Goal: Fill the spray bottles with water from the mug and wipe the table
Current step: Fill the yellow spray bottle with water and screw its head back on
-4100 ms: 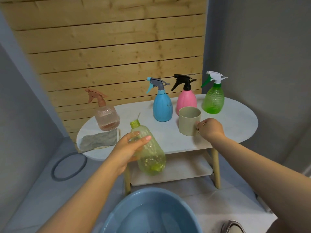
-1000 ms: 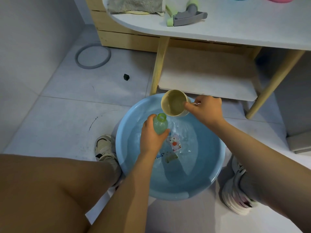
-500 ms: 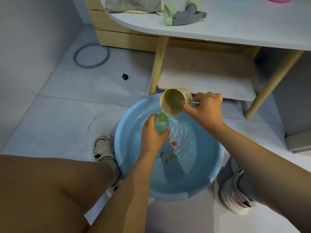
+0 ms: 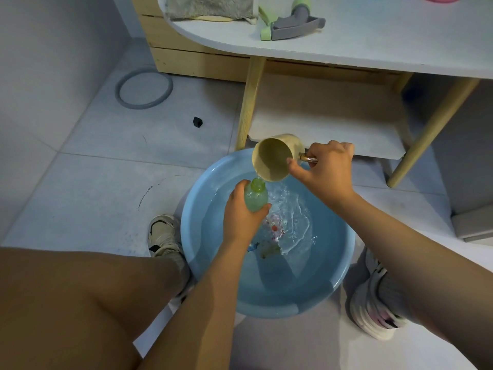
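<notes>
Below the bench (image 4: 373, 46), on the tiled floor (image 4: 93, 161), sits the largest item in view: a round blue basin (image 4: 314, 297) holding rippled water, placed between my two shoes, the left shoe (image 4: 162, 233) touching its rim and the right shoe (image 4: 373, 313) just beside it. My bare left knee fills the lower left of the view. The bench has a white top on pale wooden legs, with a lower shelf (image 4: 325, 121) beneath it. On the bench top, near its left end, lies a grey cloth (image 4: 208, 6); just to its right lies a detached grey-and-green spray head (image 4: 290, 21) on its side. At the top right edge, the bases of a blue bottle and a pink bottle are barely visible. A grey ring (image 4: 144, 88) and a small black piece (image 4: 197, 122) lie on the floor to the left of the bench.

Over the basin, my right hand (image 4: 325, 172) has its grip closed round the handle of the beige mug (image 4: 274, 158), which is tilted steeply with its mouth facing down and toward me, its lip just above the bottle neck. My left hand (image 4: 240, 212) has its grip wrapped round the green bottle (image 4: 256, 196), held upright with its open neck under the mug's lip.
</notes>
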Demonstrator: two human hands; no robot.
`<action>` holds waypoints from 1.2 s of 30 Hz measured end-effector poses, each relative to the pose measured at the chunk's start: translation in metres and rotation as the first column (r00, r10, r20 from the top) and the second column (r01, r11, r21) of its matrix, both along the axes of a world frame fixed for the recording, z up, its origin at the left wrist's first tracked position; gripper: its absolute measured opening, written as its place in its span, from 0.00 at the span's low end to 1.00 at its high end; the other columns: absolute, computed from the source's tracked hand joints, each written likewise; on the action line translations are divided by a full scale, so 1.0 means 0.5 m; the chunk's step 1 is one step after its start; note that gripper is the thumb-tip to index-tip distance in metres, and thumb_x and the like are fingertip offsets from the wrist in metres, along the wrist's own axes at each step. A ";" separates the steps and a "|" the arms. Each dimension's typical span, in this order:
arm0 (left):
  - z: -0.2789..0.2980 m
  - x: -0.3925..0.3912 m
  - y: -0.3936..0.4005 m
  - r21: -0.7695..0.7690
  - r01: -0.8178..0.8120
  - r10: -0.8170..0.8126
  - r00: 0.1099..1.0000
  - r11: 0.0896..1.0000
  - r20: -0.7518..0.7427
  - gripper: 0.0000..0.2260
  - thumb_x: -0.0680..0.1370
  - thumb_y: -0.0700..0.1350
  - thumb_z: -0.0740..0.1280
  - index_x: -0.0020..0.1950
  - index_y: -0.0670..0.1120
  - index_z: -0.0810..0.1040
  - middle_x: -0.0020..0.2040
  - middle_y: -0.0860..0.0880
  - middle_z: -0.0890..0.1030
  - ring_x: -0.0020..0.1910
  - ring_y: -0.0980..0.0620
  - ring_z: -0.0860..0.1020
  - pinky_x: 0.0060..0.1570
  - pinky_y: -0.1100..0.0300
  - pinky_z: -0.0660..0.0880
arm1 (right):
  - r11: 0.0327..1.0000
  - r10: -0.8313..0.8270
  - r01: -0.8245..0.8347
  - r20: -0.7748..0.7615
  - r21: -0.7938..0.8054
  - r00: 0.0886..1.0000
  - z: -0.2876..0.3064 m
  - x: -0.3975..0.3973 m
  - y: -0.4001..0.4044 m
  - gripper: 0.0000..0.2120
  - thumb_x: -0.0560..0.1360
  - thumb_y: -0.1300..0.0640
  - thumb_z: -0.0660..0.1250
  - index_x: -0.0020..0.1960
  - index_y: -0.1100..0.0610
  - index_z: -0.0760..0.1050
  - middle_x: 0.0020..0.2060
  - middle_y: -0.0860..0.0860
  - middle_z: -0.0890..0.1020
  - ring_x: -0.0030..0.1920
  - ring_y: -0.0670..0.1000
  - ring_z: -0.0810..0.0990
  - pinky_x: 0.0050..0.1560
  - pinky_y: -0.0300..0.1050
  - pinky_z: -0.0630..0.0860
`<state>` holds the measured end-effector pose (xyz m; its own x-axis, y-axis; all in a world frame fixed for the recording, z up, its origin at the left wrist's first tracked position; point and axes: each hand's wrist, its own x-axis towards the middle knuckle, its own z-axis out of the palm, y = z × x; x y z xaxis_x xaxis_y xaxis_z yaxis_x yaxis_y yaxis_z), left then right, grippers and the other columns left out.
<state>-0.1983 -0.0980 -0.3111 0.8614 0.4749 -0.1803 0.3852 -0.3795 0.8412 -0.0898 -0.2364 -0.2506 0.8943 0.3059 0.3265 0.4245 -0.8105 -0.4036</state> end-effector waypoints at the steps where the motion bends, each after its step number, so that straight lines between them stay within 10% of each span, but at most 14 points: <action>1: 0.000 0.000 -0.001 0.000 0.001 -0.001 1.000 1.000 -0.004 0.29 0.69 0.48 0.76 0.66 0.50 0.68 0.61 0.51 0.75 0.58 0.52 0.73 0.50 0.64 0.67 | 1.000 -0.004 0.004 0.004 0.001 1.000 0.000 0.000 0.000 0.21 0.68 0.38 0.64 0.31 0.56 0.68 0.25 0.48 0.68 0.34 0.52 0.68 0.47 0.46 0.56; 36: 0.012 0.007 -0.011 0.009 -0.008 0.008 1.000 1.000 -0.015 0.29 0.69 0.49 0.76 0.67 0.49 0.69 0.60 0.50 0.77 0.59 0.50 0.75 0.51 0.64 0.67 | 0.999 0.030 -0.039 0.294 0.025 0.955 -0.016 0.005 0.006 0.22 0.67 0.39 0.64 0.31 0.59 0.74 0.24 0.50 0.76 0.33 0.53 0.72 0.45 0.46 0.56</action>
<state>-0.1949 -0.1033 -0.3050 0.8546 0.4837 -0.1890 0.4010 -0.3835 0.8319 -0.0876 -0.2333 -0.2584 0.7468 0.3210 0.5824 0.5556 -0.7825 -0.2811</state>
